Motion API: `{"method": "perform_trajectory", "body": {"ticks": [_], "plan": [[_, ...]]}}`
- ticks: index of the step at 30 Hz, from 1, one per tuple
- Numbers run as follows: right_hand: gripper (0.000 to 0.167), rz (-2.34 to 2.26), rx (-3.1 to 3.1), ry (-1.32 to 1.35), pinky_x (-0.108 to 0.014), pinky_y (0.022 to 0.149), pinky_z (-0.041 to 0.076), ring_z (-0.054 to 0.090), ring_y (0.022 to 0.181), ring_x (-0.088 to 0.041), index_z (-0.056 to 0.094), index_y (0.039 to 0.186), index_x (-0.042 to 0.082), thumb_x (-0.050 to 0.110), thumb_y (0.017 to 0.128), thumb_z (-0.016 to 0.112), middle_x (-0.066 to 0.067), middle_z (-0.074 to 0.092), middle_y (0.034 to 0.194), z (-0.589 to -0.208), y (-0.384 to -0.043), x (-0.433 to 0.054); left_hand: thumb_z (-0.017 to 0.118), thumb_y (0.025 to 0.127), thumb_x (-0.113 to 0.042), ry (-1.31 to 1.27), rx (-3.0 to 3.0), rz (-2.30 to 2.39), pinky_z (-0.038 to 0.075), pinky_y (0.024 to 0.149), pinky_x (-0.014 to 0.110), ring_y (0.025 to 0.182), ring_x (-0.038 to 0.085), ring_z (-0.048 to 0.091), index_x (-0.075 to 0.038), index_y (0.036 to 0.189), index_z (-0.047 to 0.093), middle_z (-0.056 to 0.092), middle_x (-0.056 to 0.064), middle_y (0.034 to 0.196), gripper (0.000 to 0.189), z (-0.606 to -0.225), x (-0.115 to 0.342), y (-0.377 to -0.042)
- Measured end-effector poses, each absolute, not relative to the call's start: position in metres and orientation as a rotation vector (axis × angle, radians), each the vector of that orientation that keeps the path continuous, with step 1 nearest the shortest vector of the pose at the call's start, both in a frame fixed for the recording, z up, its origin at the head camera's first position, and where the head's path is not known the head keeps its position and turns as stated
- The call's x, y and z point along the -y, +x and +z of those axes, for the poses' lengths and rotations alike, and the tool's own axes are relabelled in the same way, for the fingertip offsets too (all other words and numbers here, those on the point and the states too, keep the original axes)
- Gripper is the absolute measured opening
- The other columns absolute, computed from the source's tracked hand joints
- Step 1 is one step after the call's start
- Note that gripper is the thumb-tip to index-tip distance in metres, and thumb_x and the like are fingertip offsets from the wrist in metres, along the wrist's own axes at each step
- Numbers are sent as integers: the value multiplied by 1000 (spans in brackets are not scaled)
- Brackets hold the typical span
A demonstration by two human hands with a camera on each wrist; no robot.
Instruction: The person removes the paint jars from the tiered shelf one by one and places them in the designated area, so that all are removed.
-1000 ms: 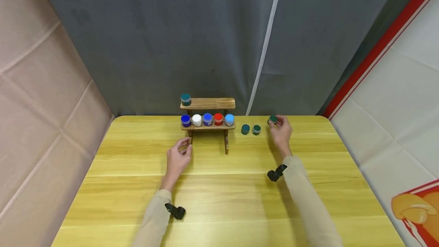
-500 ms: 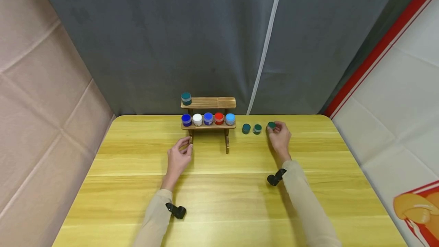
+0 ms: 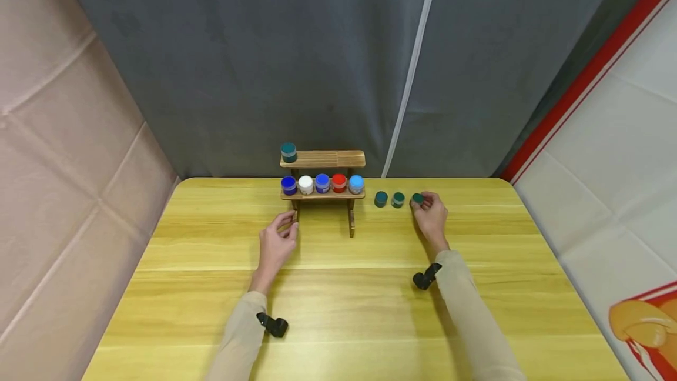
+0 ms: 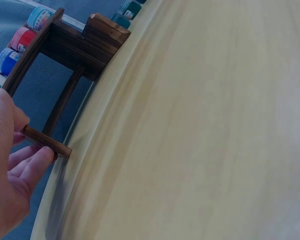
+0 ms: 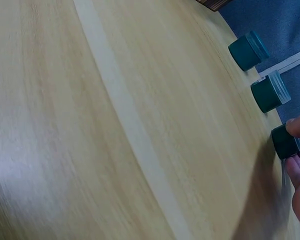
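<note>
A two-tier wooden rack [image 3: 322, 159] stands at the back of the table. My left hand [image 3: 277, 242] pinches the rack's left foot [image 4: 47, 141] between thumb and fingers. On the lower shelf sit a dark blue jar [image 3: 288, 186], a white jar [image 3: 305, 185], a blue jar [image 3: 322, 183], a red jar [image 3: 339, 183] and a light blue jar [image 3: 357, 184]. One teal paint jar [image 3: 288, 153] occupies the upper shelf's left end. Right of the rack, my right hand [image 3: 432, 219] holds a dark green paint jar [image 5: 284, 142] by its sides, at the table surface.
Two more jars, a teal one [image 3: 381, 199] and a green one [image 3: 398, 200], stand in a row between the rack and my right hand. The yellow wooden table [image 3: 338, 310] ends at a grey curtain [image 3: 238, 75] behind the rack.
My right hand has brought the green jar toward me and slightly left, into line with the other two jars. The left hand stays on the rack's foot.
</note>
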State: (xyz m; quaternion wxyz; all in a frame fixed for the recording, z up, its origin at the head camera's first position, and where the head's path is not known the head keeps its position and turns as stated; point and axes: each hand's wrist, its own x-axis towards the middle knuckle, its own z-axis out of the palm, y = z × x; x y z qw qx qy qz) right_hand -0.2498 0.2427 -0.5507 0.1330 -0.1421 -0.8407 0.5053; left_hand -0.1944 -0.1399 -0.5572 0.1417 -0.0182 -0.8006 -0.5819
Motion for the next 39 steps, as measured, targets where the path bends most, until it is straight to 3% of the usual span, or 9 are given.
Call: {"method": "perform_trajectory", "body": {"ticks": [17,39], "plan": [[45,1467,2351,-230,-49,118,53,60,132,-44,57,139,-11,8,100,70,-30,62,139,-511,-259,-241,70,96,1,-49,2331,-1667,67,92,35,107,43,77,1,129,72,74,28,120,33,-558,141,-194],[40,1460,2288,-17,-49,114,56,63,126,-44,61,135,-8,11,101,70,-29,66,134,-464,-274,-181,70,97,0,-35,2341,-1662,67,92,36,108,42,77,1,129,72,74,28,121,33,-557,140,-193]]}}
